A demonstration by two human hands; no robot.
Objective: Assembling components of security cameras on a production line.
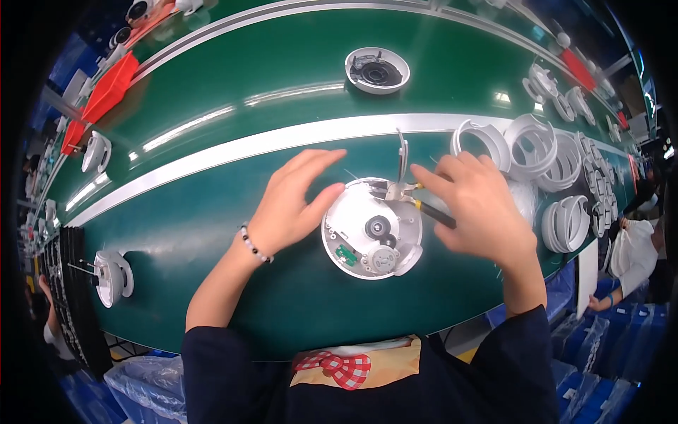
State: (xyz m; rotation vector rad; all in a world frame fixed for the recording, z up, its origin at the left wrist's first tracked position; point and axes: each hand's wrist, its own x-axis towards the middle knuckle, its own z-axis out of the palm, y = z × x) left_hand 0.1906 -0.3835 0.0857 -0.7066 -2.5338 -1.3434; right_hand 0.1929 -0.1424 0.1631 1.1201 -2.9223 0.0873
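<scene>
Right hand (477, 203) grips pliers (432, 211) at one o'clock on white case (355, 215); left hand (293, 203), fingers spread at ten, likely steadies it.

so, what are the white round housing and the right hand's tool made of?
White round housing: likely moulded plastic, smooth; even white, soft highlights. Tool: head apparently metal, from its greyish sheen; black-and-yellow handles look plastic- or rubber-covered, which one unclear.

1 left hand (291, 201), 1 right hand (480, 205), 1 pair of pliers (436, 213), 1 white housing (349, 215) mid-frame, 1 green board (345, 255), 1 bracelet (253, 244)
</scene>
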